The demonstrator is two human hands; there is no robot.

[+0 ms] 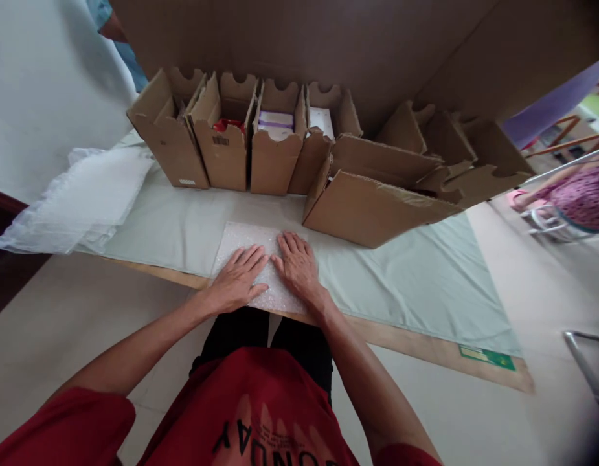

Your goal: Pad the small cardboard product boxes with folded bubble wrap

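A sheet or bag of clear bubble wrap (274, 298) lies flat at the front edge of the table, directly before me. My left hand (239, 279) rests palm down on its left part, fingers stretched out and thumb apart. On its right part lies my right hand (298, 264), also flat with the fingers extended. Neither hand grips anything. Whether something is inside the bubble wrap I cannot tell.
Upright cardboard bins (278, 162) line the back, some with small boxes inside. A larger cardboard box (377, 207) stands at the right. Clear plastic bags (100, 194) are stacked at the left on the green cloth (406, 278). Other people show at both sides.
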